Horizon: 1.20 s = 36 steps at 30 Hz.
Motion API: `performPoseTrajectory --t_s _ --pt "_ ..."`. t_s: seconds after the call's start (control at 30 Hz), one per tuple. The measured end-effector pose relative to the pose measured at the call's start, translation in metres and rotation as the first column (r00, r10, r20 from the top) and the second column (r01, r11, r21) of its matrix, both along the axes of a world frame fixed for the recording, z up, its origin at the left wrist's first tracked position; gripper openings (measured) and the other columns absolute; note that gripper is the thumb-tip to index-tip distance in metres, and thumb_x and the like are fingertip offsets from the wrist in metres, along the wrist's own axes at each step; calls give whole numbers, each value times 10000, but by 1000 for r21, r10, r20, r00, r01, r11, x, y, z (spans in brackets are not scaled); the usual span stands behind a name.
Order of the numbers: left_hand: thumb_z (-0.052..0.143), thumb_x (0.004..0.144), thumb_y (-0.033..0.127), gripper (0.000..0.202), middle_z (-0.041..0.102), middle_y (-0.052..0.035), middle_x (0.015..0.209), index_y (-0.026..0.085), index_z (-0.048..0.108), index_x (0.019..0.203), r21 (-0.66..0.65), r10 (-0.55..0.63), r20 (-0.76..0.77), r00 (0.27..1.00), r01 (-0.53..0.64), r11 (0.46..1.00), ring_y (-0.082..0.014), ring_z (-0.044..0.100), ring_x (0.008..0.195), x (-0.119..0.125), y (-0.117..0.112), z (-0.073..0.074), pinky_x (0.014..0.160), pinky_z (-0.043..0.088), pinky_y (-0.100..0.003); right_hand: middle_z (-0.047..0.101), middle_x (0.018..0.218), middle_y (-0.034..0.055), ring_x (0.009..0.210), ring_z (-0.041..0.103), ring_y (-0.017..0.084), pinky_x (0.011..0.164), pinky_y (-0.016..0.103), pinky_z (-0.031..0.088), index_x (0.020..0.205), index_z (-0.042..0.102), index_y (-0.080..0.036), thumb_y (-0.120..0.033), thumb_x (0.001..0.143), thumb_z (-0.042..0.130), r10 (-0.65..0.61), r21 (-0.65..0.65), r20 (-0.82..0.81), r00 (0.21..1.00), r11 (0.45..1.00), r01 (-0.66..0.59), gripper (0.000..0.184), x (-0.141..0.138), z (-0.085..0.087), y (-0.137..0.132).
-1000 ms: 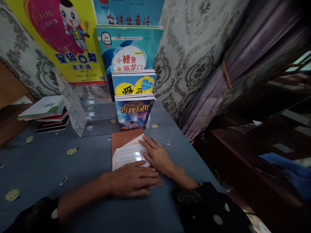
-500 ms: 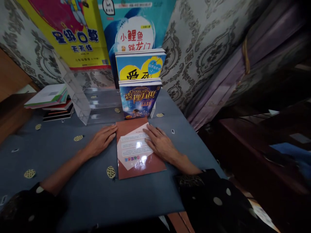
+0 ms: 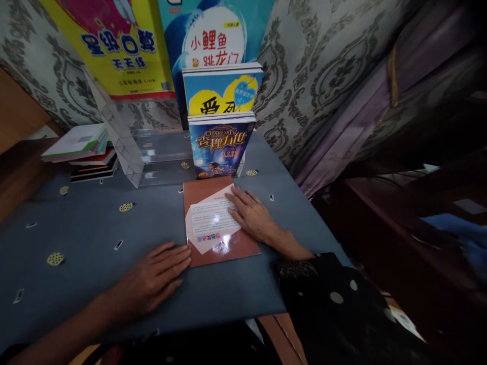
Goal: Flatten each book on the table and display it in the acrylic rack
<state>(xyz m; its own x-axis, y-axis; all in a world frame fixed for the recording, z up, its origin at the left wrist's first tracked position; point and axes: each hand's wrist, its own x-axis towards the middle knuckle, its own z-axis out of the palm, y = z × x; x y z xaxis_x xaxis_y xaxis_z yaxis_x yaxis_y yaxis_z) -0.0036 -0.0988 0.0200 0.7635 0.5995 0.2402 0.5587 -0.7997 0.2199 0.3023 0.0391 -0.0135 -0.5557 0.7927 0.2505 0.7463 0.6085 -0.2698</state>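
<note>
A thin reddish-brown book (image 3: 243, 248) lies flat on the table, with a pale printed panel on its glossy cover. My right hand (image 3: 253, 215) rests open on its right side, fingers stretched across the cover. At the book's lower left edge is my left hand (image 3: 155, 276), open, its fingertips at the border. Just beyond the book, a dark blue book (image 3: 220, 152) stands upright in a clear acrylic rack (image 3: 129, 157). Behind it stand a blue and yellow book (image 3: 213, 88) and a taller teal book (image 3: 213, 38).
A large yellow book (image 3: 133, 66) stands at the back left of the rack. Left of the rack lies a stack of books and papers (image 3: 83, 144). The table (image 3: 95, 218) has a blue-grey patterned cloth; its right edge runs beside a purple curtain (image 3: 342, 126).
My left hand has moved from the book's upper left edge toward me, to its lower left edge. My right hand stays on the cover. The view has tilted slightly downward.
</note>
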Motion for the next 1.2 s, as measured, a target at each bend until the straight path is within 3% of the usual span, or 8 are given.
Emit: performPoseTrajectory --t_s 0.23,0.3,0.37,0.47,0.6,0.77,1.03,1.2 --pt "468 977 140 542 585 -114 1397 168 352 1506 60 23 16 1000 -24 998 -218 538 1308 2 -15 -8 1115 432 -469 477 1475 216 1433 362 317 1180 574 285 1352 533 -73 -180 973 450 65 42 69 995 997 -68 402 -45 20 -47" --pt "476 967 132 489 620 -114 1355 155 437 1454 115 21 11 1000 -23 993 -223 559 1285 2 -14 -9 1099 447 -456 499 1482 138 1439 360 237 1184 415 340 1393 499 -117 -296 967 528 188 46 66 980 980 -191 463 -69 22 -78" --pt "484 960 133 454 663 -97 1296 166 495 1412 163 7 -1 1000 -7 987 -213 591 1246 1 -13 -9 1089 459 -422 466 1505 153 1441 353 244 1186 403 337 1425 449 -73 -402 993 482 324 50 -16 946 945 -323 544 -86 20 -104" --pt "492 956 149 456 677 -73 1279 179 504 1410 218 -7 -13 1000 10 976 -193 606 1226 0 -12 -10 1093 456 -372 427 1518 202 1464 300 270 1194 428 318 1462 372 -18 -466 999 450 318 1 -51 947 948 -319 649 -82 14 -120" --pt "517 954 194 436 674 -72 1285 187 531 1390 234 -17 37 999 8 972 -194 615 1211 2 -8 -9 1061 485 -337 372 1540 230 1488 228 294 1191 503 304 1496 323 -32 -523 981 461 249 -90 -29 968 964 -250 725 -38 12 -107" --pt "498 972 176 296 730 -55 1121 227 654 1218 37 -16 173 985 10 999 -184 637 1160 13 10 -1 1029 512 -326 296 1578 219 1496 206 278 1196 516 272 1526 280 -64 -528 1002 393 109 -176 -7 994 978 -108 709 5 9 -71" --pt "376 1030 398 437 483 -95 1496 225 538 1397 22 230 37 972 -231 973 -254 436 1389 23 104 -26 1141 379 -459 289 1587 209 1486 238 299 1202 484 243 1513 320 -57 -500 1004 383 -16 -169 90 996 985 31 678 -11 15 3" --pt "355 1027 450 509 355 -99 1576 243 415 1489 43 326 -79 942 -323 945 -270 312 1460 29 127 -39 1167 308 -508 345 1564 201 1474 275 293 1199 487 264 1499 348 -50 -423 1006 390 -59 -86 99 993 994 68 620 -19 15 5"
